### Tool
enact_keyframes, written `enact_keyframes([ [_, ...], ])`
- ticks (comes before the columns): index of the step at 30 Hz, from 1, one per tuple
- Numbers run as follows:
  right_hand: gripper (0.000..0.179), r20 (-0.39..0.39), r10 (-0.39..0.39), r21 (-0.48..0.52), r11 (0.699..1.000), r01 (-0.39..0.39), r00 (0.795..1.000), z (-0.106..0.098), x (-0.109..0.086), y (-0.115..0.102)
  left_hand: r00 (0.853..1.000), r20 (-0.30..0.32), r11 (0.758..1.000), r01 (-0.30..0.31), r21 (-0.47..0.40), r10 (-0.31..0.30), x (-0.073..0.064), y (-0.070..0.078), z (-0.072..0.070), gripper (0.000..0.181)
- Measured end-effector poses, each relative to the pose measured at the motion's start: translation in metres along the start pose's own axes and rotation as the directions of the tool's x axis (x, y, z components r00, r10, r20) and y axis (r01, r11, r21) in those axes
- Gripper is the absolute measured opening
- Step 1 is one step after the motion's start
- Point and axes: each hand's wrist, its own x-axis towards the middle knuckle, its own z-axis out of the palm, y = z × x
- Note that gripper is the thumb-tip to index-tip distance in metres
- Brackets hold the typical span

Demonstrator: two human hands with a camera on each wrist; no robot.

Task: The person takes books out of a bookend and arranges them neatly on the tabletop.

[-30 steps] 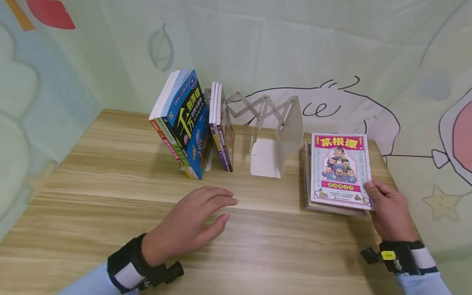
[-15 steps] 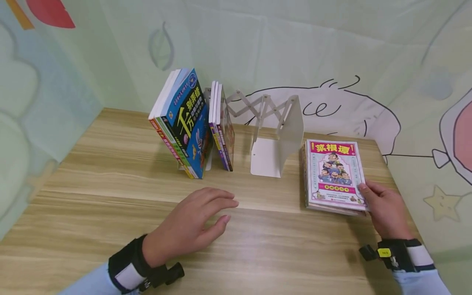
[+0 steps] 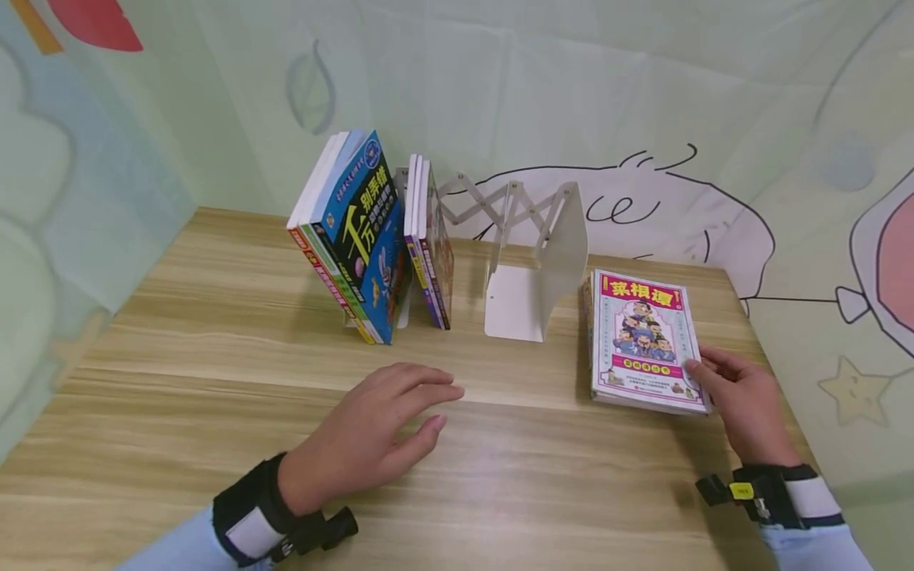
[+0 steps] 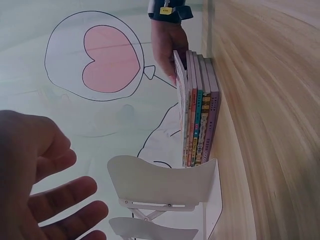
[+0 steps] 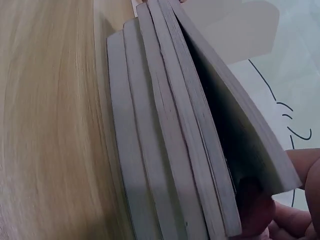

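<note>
A pink-bordered book [image 3: 646, 341] with cartoon figures tops a stack of several books [image 4: 200, 110] at the table's right. My right hand [image 3: 746, 408] pinches its near right corner, thumb on the cover. In the right wrist view a finger [image 5: 255, 205] is under that corner, and the top book [image 5: 240, 100] slants up off the books below, its far end meeting them. My left hand [image 3: 367, 436] hovers over the middle of the table, fingers loosely bent and holding nothing. Beyond it stands a white folding book rack [image 3: 516, 305] with a scissor-link back.
Tall books [image 3: 360, 246] lean at the rack's left end, with thinner books [image 3: 432, 246] standing just right of them. The rack's right end plate [image 3: 566, 254] rises beside the stack. A printed cloth [image 3: 443, 87] hangs behind the wooden table [image 3: 514, 476].
The right hand has brought the pink-bordered book left and down, so it now lines up with the stack beneath. The left hand has stayed almost still.
</note>
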Motion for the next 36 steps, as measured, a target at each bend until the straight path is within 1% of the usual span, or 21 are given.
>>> enact_keyframes([
  [5, 0.068, -0.039, -0.022, -0.098, 0.995, 0.018, 0.999, 0.006, -0.004, -0.002, 1.0, 0.015, 1.0, 0.01, 0.004, -0.01, 0.0, 0.0, 0.001, 0.03],
  [8, 0.066, -0.032, -0.075, -0.169, 0.983, 0.068, 0.997, 0.009, -0.007, -0.004, 1.0, 0.009, 1.0, 0.007, 0.001, -0.007, 0.0, 0.0, 0.001, 0.03],
  [10, 0.065, -0.025, -0.11, -0.2, 0.974, 0.103, 0.994, 0.011, -0.009, -0.006, 1.0, 0.007, 1.0, 0.008, -0.003, -0.008, 0.0, -0.001, 0.001, 0.03],
  [12, 0.063, -0.02, -0.14, -0.221, 0.966, 0.132, 0.99, 0.013, -0.011, -0.006, 1.0, 0.009, 1.0, 0.012, -0.005, -0.012, 0.0, -0.001, 0.001, 0.03],
  [15, 0.063, -0.034, -0.155, -0.234, 0.962, 0.143, 0.987, 0.015, -0.013, -0.006, 1.0, 0.012, 1.0, 0.015, -0.004, -0.015, 0.0, -0.001, 0.001, 0.03],
  [18, 0.059, -0.075, -0.216, -0.258, 0.947, 0.19, 0.974, 0.016, -0.019, -0.008, 1.0, 0.011, 1.0, 0.016, -0.001, -0.016, -0.001, -0.001, 0.001, 0.03],
  [20, 0.055, -0.091, -0.301, -0.277, 0.923, 0.266, 0.949, 0.018, -0.024, -0.012, 1.0, 0.01, 1.0, 0.016, 0.001, -0.016, -0.001, -0.002, 0.002, 0.031],
  [22, 0.049, -0.09, -0.401, -0.293, 0.886, 0.36, 0.912, 0.021, -0.032, -0.018, 1.0, 0.012, 1.0, 0.022, 0.005, -0.022, -0.001, -0.002, 0.001, 0.032],
  [24, 0.045, -0.058, -0.496, -0.28, 0.841, 0.462, 0.866, 0.026, -0.039, -0.025, 0.999, 0.017, 0.999, 0.031, 0.009, -0.031, 0.0, -0.002, 0.001, 0.033],
  [26, 0.044, -0.015, -0.578, -0.262, 0.79, 0.554, 0.816, 0.032, -0.047, -0.032, 0.998, 0.027, 0.999, 0.047, 0.015, -0.048, 0.0, -0.002, 0.001, 0.034],
  [29, 0.044, 0.051, -0.667, -0.227, 0.717, 0.659, 0.744, 0.042, -0.057, -0.042, 0.996, 0.044, 0.997, 0.079, 0.019, -0.079, 0.0, -0.002, 0.0, 0.037],
  [30, 0.045, 0.067, -0.688, -0.216, 0.697, 0.683, 0.723, 0.045, -0.06, -0.044, 0.995, 0.048, 0.996, 0.09, 0.018, -0.091, 0.0, -0.002, 0.0, 0.038],
  [31, 0.046, 0.081, -0.703, -0.213, 0.68, 0.701, 0.707, 0.049, -0.064, -0.047, 0.994, 0.049, 0.995, 0.097, 0.017, -0.098, 0.0, -0.002, 0.0, 0.039],
  [33, 0.048, 0.104, -0.723, -0.211, 0.656, 0.725, 0.683, 0.054, -0.071, -0.052, 0.993, 0.05, 0.994, 0.105, 0.012, -0.106, 0.0, -0.002, 0.0, 0.041],
  [35, 0.05, 0.123, -0.734, -0.207, 0.64, 0.74, 0.668, 0.058, -0.077, -0.057, 0.993, 0.046, 0.995, 0.104, 0.011, -0.104, -0.001, -0.003, 0.0, 0.042],
  [36, 0.051, 0.136, -0.735, -0.206, 0.635, 0.745, 0.664, 0.06, -0.08, -0.06, 0.994, 0.044, 0.995, 0.103, 0.011, -0.104, -0.001, -0.003, -0.001, 0.042],
])
